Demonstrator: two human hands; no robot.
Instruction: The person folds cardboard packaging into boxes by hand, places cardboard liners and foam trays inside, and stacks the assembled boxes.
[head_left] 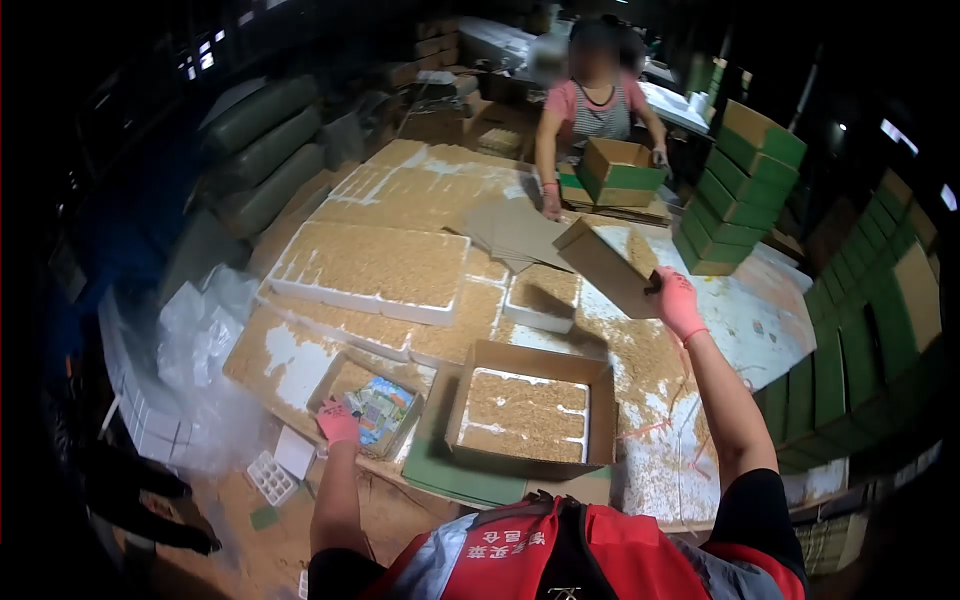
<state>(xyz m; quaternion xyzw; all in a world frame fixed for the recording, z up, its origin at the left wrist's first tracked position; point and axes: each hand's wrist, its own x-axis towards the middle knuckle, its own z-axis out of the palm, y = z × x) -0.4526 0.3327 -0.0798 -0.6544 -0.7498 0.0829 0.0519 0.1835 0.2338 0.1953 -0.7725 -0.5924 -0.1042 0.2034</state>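
Observation:
My right hand [680,305], in a pink glove, grips the edge of a tilted brown cardboard box [608,268] above the table's right part. My left hand [338,422], also gloved in pink, rests at the left edge of a small box [412,436] holding colourful printed packets [380,410]; its fingertips are partly hidden, pressed at that edge. Between my hands stands an open cardboard box [532,455] with a white foam tray [527,414] inside, covered in tan granules. Behind it is a small white tray [543,296] filled with the same granules.
Granule-covered foam trays [365,270] spread over the left table. Flat cardboard sheets [515,232] lie at the centre. Across the table a person [600,110] handles a green-and-brown box [620,172]. Green boxes [735,195] are stacked at right. Plastic bags [205,335] hang at left.

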